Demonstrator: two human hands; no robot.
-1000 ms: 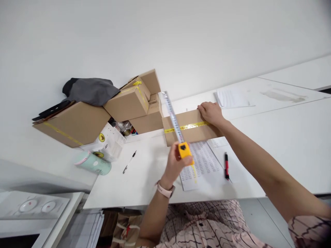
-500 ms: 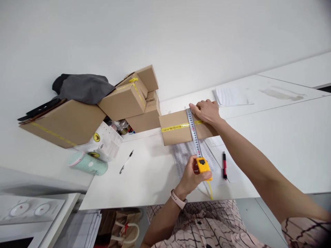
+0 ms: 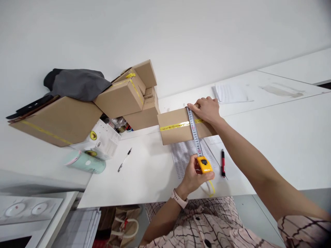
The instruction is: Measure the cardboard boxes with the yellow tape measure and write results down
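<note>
A small brown cardboard box (image 3: pixel 174 136) with yellow tape along it is in front of me, over printed sheets (image 3: pixel 179 162). Across its face runs the marked metal blade of a yellow tape measure (image 3: pixel 206 166), pulled out toward me. My left hand (image 3: pixel 192 177) grips the tape measure's case below the box's near edge. At the far edge, my right hand (image 3: pixel 207 109) is closed over the box, its thumb against the blade's end. The fingertips behind the box are hidden. A red and black pen (image 3: pixel 223 163) lies right of the case.
Stacked cardboard boxes (image 3: pixel 119 100) stand at the back left, with a dark grey cloth (image 3: pixel 77 84) on top. Nearby are a white carton with avocado pictures (image 3: pixel 107 139), a mint green bottle (image 3: pixel 88 162) and a black-and-clear pen (image 3: pixel 124 159). White papers (image 3: pixel 230 93) lie behind my right hand.
The view has shifted slightly. The tape measure's case is tilted a little differently in my left hand. My right hand keeps its place on the box and blade.
</note>
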